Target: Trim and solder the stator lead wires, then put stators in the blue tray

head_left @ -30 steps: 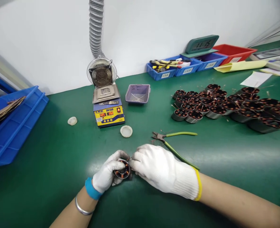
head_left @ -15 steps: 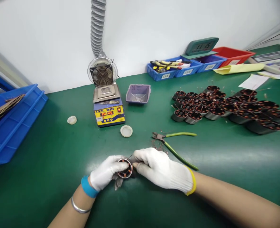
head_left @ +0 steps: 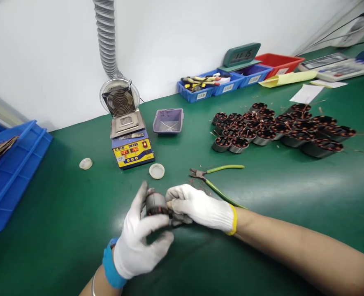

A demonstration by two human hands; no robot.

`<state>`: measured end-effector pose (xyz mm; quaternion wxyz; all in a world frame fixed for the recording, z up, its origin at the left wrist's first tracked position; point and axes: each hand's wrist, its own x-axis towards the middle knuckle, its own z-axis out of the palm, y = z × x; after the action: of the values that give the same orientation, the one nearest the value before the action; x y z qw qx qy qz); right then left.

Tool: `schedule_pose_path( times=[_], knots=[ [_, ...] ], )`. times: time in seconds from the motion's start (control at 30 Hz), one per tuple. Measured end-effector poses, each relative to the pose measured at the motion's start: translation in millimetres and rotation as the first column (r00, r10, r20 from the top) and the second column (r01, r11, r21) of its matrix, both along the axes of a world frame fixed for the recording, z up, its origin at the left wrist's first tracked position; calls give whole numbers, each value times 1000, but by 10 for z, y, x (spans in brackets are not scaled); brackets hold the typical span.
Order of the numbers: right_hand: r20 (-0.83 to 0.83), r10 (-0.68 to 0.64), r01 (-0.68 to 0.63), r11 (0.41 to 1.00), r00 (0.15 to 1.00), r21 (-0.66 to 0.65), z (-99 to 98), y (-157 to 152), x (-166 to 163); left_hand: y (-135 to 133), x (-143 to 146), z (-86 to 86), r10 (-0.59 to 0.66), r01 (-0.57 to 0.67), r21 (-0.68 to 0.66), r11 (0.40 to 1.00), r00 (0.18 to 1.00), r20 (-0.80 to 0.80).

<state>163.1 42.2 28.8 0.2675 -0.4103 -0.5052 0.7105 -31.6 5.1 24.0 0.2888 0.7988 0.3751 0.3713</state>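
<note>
A motor stator [head_left: 156,202], a grey metal ring with copper windings, is held between the spread, curved fingers of my white-gloved left hand [head_left: 141,242]. Its smooth outer wall faces up and the windings show along the lower edge. My right hand [head_left: 197,207], also gloved, is closed in a pinch against the stator's right side; whatever lies between those fingertips is hidden. Just beyond my right hand lie green-handled cutting pliers [head_left: 202,174] with the handles spread, among thin wire scraps [head_left: 200,187].
A yellow-and-blue solder pot [head_left: 133,154] stands behind, under a grey duct [head_left: 105,39]. Near it are a purple tray [head_left: 168,130] and two small white lids [head_left: 156,171] [head_left: 86,163]. Several stators [head_left: 263,137] cluster right; blue tool bins [head_left: 197,95] line the wall. A blue crate [head_left: 18,181] leans left.
The stator has turned from its open face showing to its side wall showing. My left hand has opened its fingers around it, and my right hand stays pinched at its right side. The view has shifted.
</note>
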Motion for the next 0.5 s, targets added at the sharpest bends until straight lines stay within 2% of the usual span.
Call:
schedule_pose_path(
  times=[0.07, 0.1, 0.17, 0.2, 0.23, 0.27, 0.3, 0.33, 0.37, 0.4, 0.43, 0.5],
  knots=[
    [-109, 4, -3, 1000, 994, 6, 29, -20, 6, -70, -36, 11, -66, 63, 80, 995, 997, 35],
    [-130, 15, -13, 1000, 991, 11, 50, -35, 12, -91, -39, 12, -39, 29, 77, 997, 991, 128],
    [-88, 38, -36, 999, 995, 21, 93, -66, 29, -81, -11, 3, 148, -137, -56, 989, 909, 389],
    [-37, 41, -40, 999, 998, 29, 111, -80, 38, -46, 12, -8, 270, -196, -199, 960, 830, 487],
    [23, 41, -42, 998, 999, 55, 125, -91, 47, 7, 35, -22, 371, -180, -381, 907, 768, 522],
    [88, 38, -47, 994, 995, 100, 134, -98, 56, 71, 52, -42, 425, -81, -573, 816, 756, 498],
    [147, 31, -56, 985, 989, 162, 137, -102, 65, 139, 60, -64, 422, 61, -740, 669, 789, 447],
    [197, 21, -66, 971, 980, 228, 136, -102, 73, 200, 59, -88, 376, 188, -848, 495, 834, 404],
    [238, 8, -78, 955, 971, 285, 131, -99, 80, 249, 50, -110, 309, 269, -901, 341, 873, 377],
    [272, -2, -89, 942, 962, 322, 122, -93, 84, 281, 37, -125, 259, 306, -919, 250, 893, 368],
    [289, -7, -93, 939, 957, 332, 110, -86, 85, 295, 23, -129, 242, 314, -920, 235, 897, 369],
    [257, -1, -74, 957, 966, 281, 81, -70, 78, 283, 5, -96, 276, 287, -897, 337, 880, 386]
  ],
)
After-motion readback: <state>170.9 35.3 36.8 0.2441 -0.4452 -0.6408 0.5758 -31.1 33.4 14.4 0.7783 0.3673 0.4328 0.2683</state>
